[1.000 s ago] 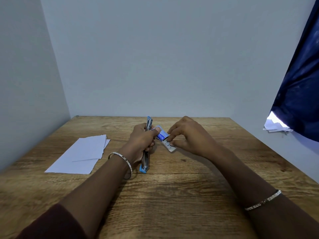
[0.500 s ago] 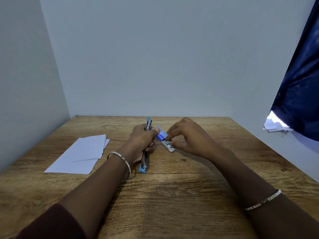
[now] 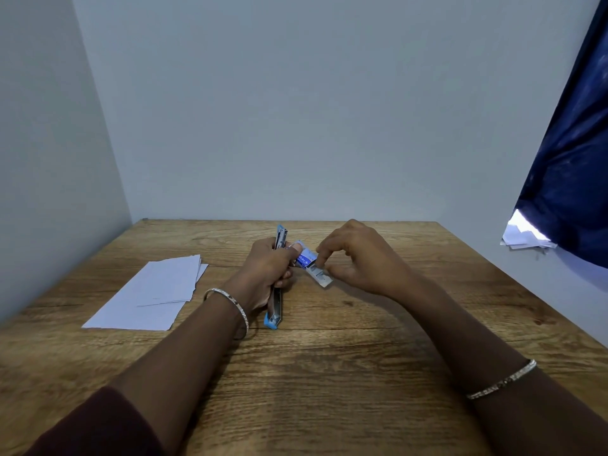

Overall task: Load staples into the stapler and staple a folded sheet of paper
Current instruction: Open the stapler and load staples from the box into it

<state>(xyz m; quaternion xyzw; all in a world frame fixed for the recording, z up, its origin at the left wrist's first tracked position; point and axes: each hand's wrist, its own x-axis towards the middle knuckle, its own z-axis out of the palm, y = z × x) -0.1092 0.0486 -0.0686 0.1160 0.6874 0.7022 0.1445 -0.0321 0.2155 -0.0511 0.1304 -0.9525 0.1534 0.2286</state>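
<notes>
My left hand [image 3: 266, 271] is clamped on the stapler [image 3: 274, 315], thumb on the box [image 3: 316, 271]. My right hand [image 3: 358, 258] apparently pinches the box's end. Paper [image 3: 154, 291] lies to the left.

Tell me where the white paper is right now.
In the head view, the white paper lies flat on the wooden table, on the left side, just left of the left hand gripping the stapler.
</notes>
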